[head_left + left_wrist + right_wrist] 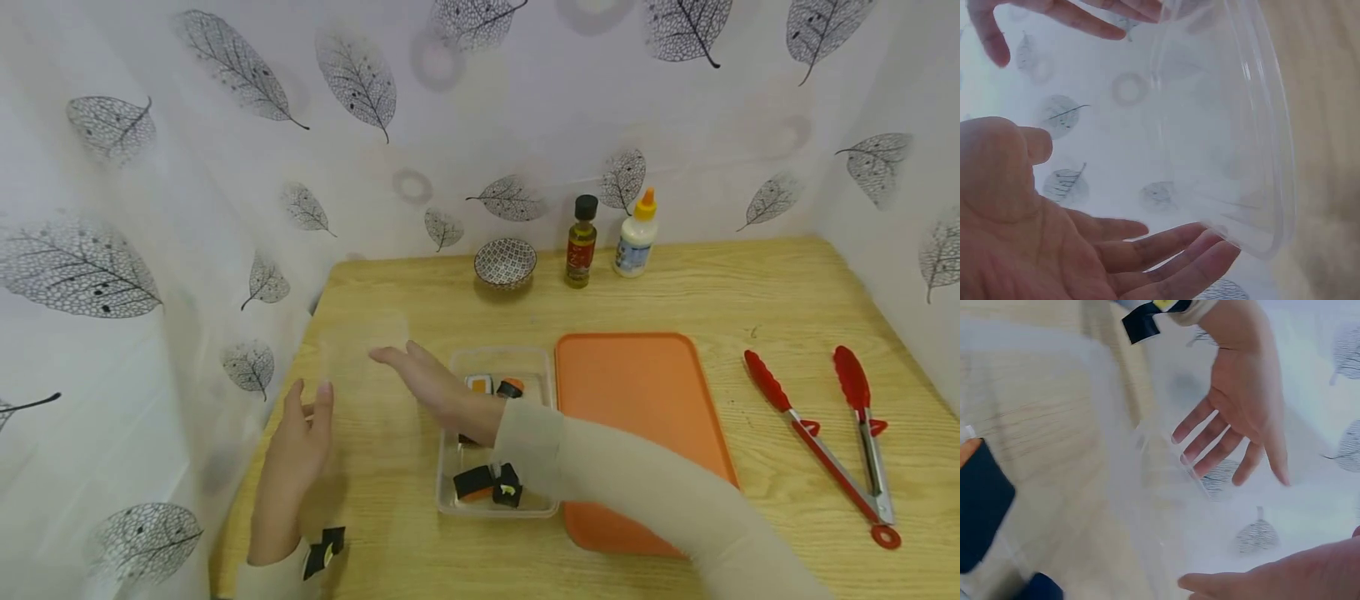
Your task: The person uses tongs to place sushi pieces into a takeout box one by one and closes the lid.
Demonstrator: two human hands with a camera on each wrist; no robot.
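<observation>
My left hand [294,454] is at the left of the table, palm turned inward and fingers extended. In the left wrist view its fingertips meet the lower edge of a clear, box-shaped plastic piece [1229,125]. My right hand [442,387] reaches across from the right, fingers stretched toward that see-through piece, which shows only faintly in the head view. Under the right forearm lies a clear container [498,513] of sushi pieces [474,482], partly hidden by the sleeve. One dark piece with an orange top [985,506] shows in the right wrist view.
An orange tray [622,383] lies right of the container, partly under the right sleeve. Red-tipped tongs [843,483] rest spread at the far right. Along the back stand a patterned bowl [506,262], a dark-capped bottle [580,246] and a white squeeze bottle [634,242]. Leaf-print cloth [360,192] surrounds the table.
</observation>
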